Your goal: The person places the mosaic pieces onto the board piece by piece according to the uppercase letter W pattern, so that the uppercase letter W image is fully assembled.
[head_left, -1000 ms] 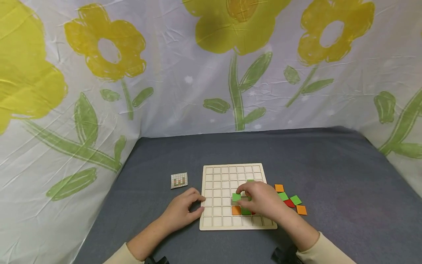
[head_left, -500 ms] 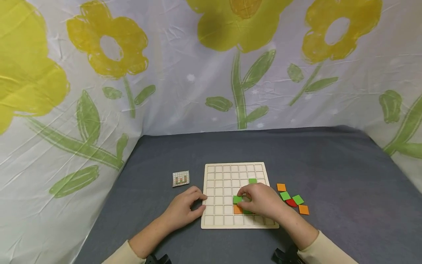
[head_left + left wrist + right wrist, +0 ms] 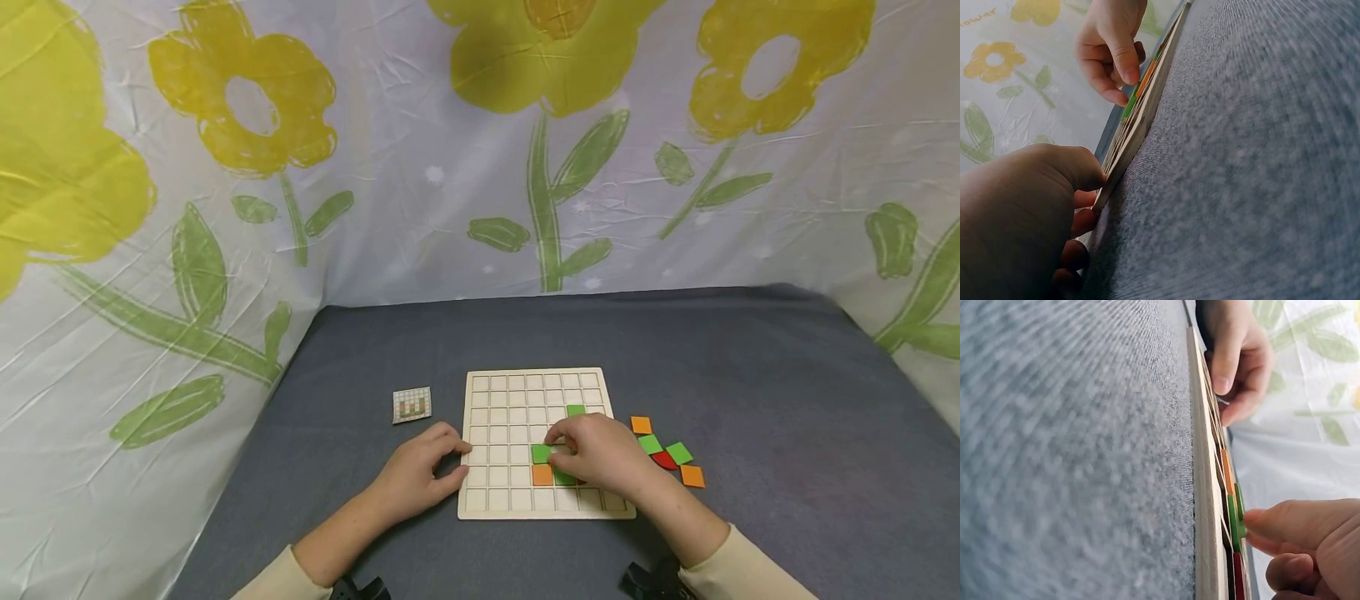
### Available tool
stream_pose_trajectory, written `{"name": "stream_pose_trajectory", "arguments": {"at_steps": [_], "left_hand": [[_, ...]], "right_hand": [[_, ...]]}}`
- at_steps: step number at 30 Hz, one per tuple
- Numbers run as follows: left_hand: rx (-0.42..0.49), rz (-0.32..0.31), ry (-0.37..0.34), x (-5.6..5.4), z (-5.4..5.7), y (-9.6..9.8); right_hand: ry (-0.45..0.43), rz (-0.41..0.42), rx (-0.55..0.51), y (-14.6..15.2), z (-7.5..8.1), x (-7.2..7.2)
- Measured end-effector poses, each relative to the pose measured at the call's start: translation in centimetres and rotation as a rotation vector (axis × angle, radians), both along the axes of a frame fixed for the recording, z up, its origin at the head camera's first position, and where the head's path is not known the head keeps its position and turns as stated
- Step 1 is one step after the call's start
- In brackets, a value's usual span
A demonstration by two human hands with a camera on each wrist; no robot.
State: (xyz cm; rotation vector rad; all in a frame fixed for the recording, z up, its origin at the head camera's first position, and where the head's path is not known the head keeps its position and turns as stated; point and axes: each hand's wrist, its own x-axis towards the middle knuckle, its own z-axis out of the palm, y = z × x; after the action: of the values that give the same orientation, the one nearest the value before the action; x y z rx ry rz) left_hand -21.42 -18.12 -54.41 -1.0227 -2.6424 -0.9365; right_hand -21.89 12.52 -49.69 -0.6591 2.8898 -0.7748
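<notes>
A loosely spread left hand touches the gridded board, partly hidden by the right hand — hold unclear — beside a green tile.

– What does the desk carry?
– Dark grey cloth covers it. A pale grid board touches the left grip and stretches beneath the right grip.
– And the small printed card?
– Just beyond the left grip.
– The loose tiles?
– Clustered right of the right grip: two orange, two green, one red.
</notes>
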Motion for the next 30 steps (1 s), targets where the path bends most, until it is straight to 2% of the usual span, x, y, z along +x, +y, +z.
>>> {"name": "stream_pose_trajectory", "arguments": {"at_steps": [7, 12, 18, 24, 30], "left_hand": [[-0.002, -0.003, -0.005, 0.1, 0.2, 0.0], [-0.007, -0.001, -0.012, 0.1, 0.2, 0.0], [-0.011, -0.001, -0.005, 0.1, 0.1, 0.1], [-0.021, 0.011, -0.007, 0.1, 0.3, 0.1], [-0.026, 0.014, -0.007, 0.2, 0.2, 0.0]], "right_hand": [[-0.001, 0.02, -0.018, 0.2, 0.1, -0.1], [0.003, 0.004, -0.08, 1.4, 0.9, -0.4], [0.022, -0.014, -0.224, 3.8, 2.7, -1.0], [-0.059, -0.072, -0.371, 7.0, 3.5, -1.8], [-0.066, -0.109, -0.393, 10.1, 3.5, -2.8]]}}
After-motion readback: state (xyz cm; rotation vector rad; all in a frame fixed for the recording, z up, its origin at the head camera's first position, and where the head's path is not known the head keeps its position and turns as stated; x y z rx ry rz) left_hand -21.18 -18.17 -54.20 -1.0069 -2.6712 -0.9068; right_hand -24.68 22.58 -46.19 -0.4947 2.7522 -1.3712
